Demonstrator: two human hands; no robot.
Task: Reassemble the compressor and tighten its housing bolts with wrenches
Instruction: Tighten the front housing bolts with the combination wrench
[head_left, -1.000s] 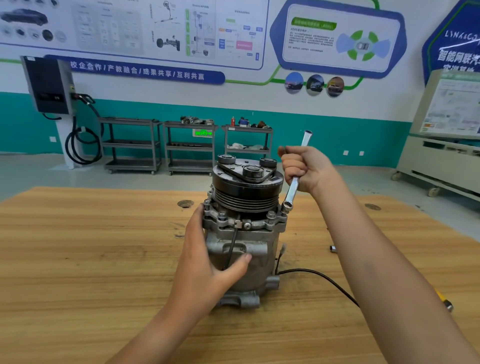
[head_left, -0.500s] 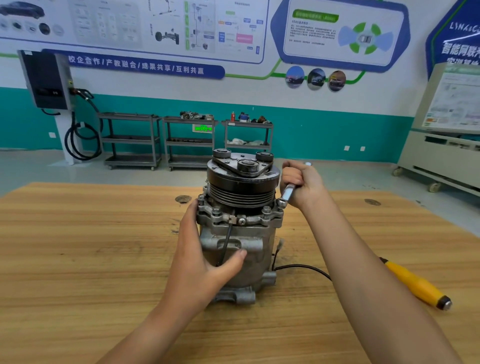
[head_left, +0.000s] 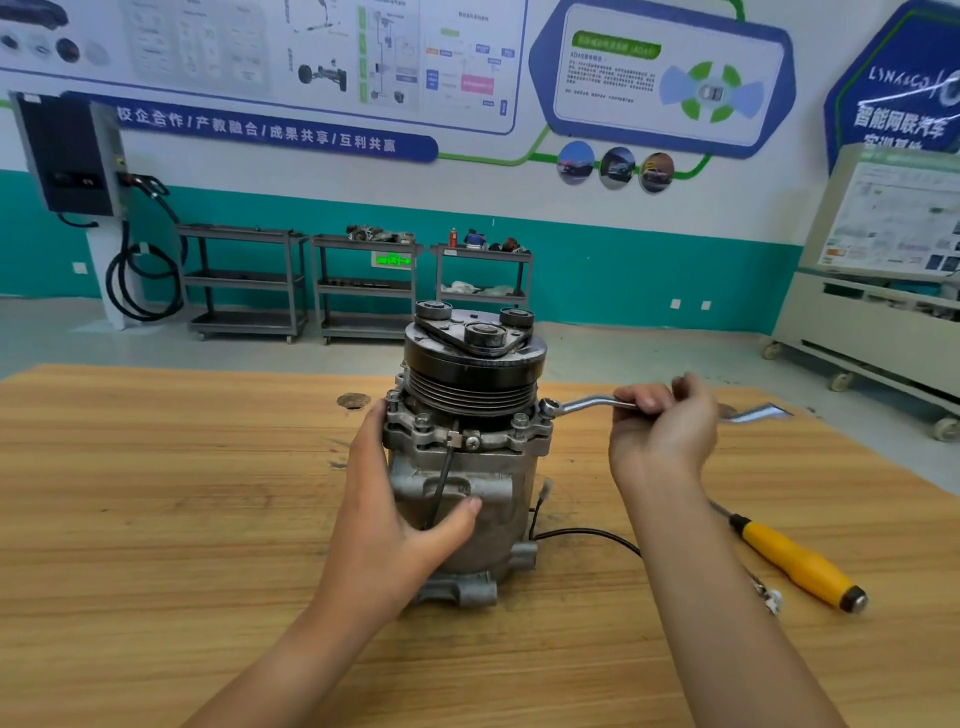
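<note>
Left hand (head_left: 395, 514) grips compressor (head_left: 467, 441); right hand (head_left: 662, 421) holds wrench (head_left: 582, 402) beside it

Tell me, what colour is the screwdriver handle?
Yellow screwdriver handle, dark at both ends; head view.

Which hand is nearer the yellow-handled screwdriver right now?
Right. The right hand grips the wrench, just left of and beyond the screwdriver. The left hand holds the compressor body, farther left still.
</note>
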